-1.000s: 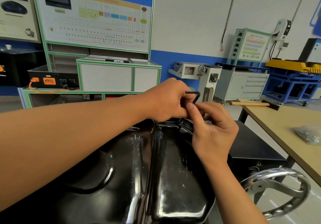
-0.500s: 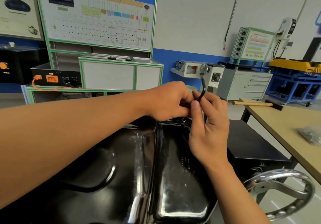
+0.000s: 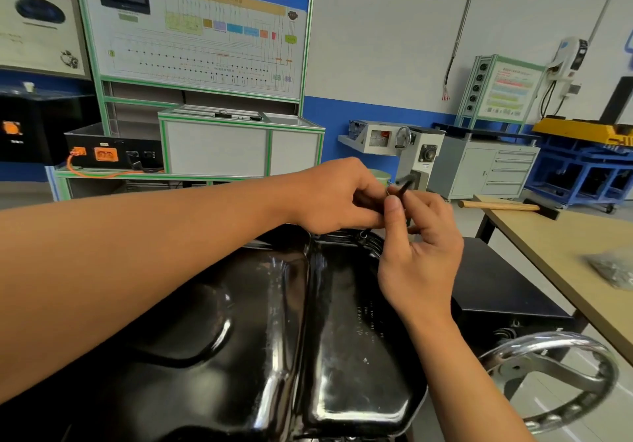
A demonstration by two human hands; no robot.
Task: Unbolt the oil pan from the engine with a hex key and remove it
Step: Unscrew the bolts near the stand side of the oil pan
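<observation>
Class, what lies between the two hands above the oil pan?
The hex key, pinched between the left hand and the right hand, as the head view shows.

Over my feed I see a white wall (image 3: 394, 30) with a blue band (image 3: 342, 112) along its foot. On the left stands a tall green-framed training board (image 3: 205, 30), printed with a wiring diagram and carrying a dark screen. Below it sits a white, green-edged cabinet (image 3: 239, 150), and beside that a black box with orange sockets (image 3: 109, 153). Further right I make out a grey metal drawer cabinet (image 3: 489, 171), a smaller green-framed panel (image 3: 503, 92) and a blue steel frame (image 3: 582, 164) bearing a yellow top (image 3: 575, 131). On my right, a pale wooden worktop (image 3: 565, 246) carries a wooden-handled hammer (image 3: 500, 205) and a clear bag of small metal parts (image 3: 613, 268). The floor (image 3: 625, 424) is pale grey.
</observation>
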